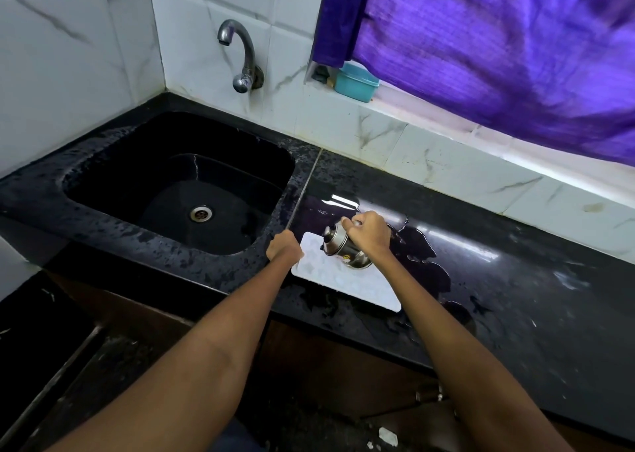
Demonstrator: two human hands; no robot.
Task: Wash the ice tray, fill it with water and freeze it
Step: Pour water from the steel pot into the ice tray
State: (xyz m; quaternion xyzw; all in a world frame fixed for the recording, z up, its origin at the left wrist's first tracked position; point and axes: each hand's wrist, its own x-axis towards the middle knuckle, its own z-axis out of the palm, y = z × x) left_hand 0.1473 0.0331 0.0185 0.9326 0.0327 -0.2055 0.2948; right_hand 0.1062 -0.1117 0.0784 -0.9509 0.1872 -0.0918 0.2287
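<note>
Both hands are held at the white rectangular plastic ice tray (pixel 347 279), which lies flat on the wet black polished stone counter (pixel 515 297), just right of the black square sink (pixel 178 183). At the tray's far left corner the left hand (pixel 283 248) is curled over the edge, with its arm stretched straight forward. Above the tray's far end, a small round steel pot (pixel 345 247) is gripped from above by the right hand (pixel 369 233), fingers wrapped round its body; the pot is tipped with its mouth turned left and down toward the tray. Whether water is leaving the pot cannot be told. Puddles are spread on the counter behind and right of the tray. Beyond the sink, a curved steel tap (pixel 240 56) is fixed to the white marbled tile wall (pixel 68 56). Further right of the tap, a teal plastic box (pixel 355 82) is set on the sill under a purple curtain (pixel 498 46).
</note>
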